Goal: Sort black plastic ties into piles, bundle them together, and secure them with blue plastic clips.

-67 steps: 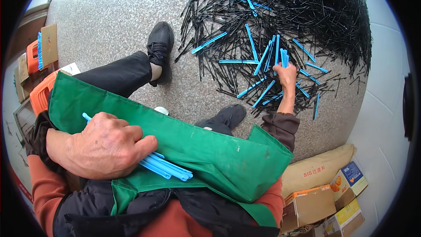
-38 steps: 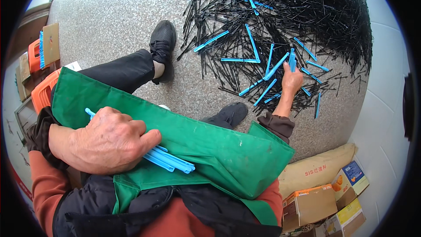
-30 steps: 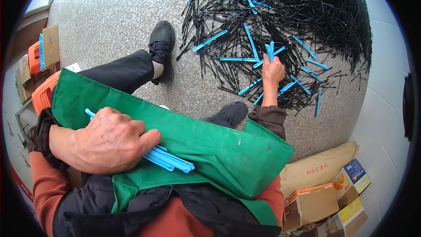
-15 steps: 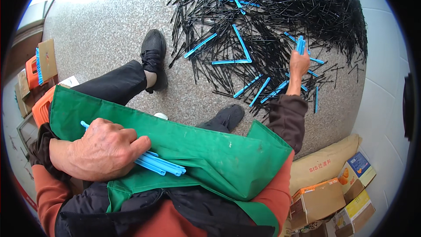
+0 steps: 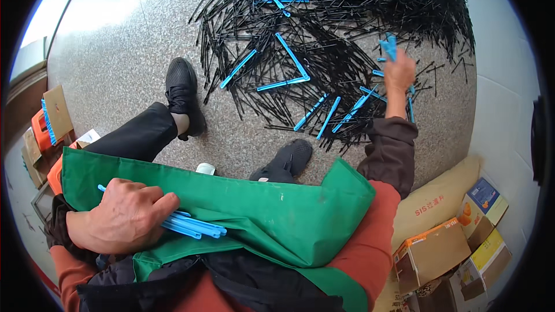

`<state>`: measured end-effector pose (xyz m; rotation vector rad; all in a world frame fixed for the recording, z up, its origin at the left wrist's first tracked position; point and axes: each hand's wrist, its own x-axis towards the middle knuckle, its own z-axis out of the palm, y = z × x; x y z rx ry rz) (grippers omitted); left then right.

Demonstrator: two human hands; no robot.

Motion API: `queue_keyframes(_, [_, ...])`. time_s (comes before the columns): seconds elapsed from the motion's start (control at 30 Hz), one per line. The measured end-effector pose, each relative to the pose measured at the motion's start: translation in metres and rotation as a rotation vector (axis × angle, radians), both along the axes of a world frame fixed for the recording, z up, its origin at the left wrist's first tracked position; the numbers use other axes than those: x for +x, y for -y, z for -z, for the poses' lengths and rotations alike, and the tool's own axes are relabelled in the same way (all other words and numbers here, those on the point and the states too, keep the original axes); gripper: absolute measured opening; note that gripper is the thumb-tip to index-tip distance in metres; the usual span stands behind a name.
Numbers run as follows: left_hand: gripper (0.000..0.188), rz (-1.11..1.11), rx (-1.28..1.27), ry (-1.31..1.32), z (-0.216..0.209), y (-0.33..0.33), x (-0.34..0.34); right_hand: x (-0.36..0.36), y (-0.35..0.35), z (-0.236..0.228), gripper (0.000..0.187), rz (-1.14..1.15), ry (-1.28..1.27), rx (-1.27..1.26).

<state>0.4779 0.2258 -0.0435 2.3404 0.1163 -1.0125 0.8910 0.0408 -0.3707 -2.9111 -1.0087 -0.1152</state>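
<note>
Head view: left fingers (image 5: 164, 205) clamp blue strips (image 5: 193, 226); right fingers (image 5: 400, 67) grip another bunch (image 5: 389, 47).

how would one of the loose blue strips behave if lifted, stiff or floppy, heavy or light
Probably stiff: the loose blue strips lie straight across the black sticks without visible sagging. Likely light, being slender: the left hand holds a bundle of them. One may drag a few sticks along, since strips and sticks lie crossed.
</note>
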Motion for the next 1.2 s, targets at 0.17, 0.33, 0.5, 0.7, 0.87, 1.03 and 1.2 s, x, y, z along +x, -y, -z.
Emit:
queue_keyframes(0.17, [0.026,0.013,-0.018,0.008,0.001,0.003,0.008,0.018,0.053,0.004,0.038,0.429,-0.294,-0.037])
queue_keyframes(0.33, [0.026,0.018,-0.005,-0.025,0.002,0.01,0.014,-0.004,0.046,0.029,0.053,0.786,-0.36,0.107])
queue_keyframes(0.5, [0.025,0.007,-0.004,-0.039,0.005,0.012,0.017,0.024,0.069,0.077,0.018,1.108,-0.738,0.851])
queue_keyframes(0.7, [0.025,0.009,0.005,-0.067,0.002,0.012,0.018,0.005,0.053,0.048,0.037,0.926,-0.46,0.484])
queue_keyframes(0.87, [0.025,-0.003,-0.009,-0.018,0.004,0.012,0.019,0.013,0.069,0.06,0.04,0.864,-0.508,0.283])
queue_keyframes(1.03, [0.026,-0.018,-0.016,-0.027,0.003,0.01,0.016,0.004,0.073,0.048,0.023,0.753,-0.87,0.847])
queue_keyframes(1.2, [0.025,-0.025,-0.014,-0.027,0.003,0.009,0.014,0.001,0.059,0.02,0.02,0.498,-0.587,0.486])
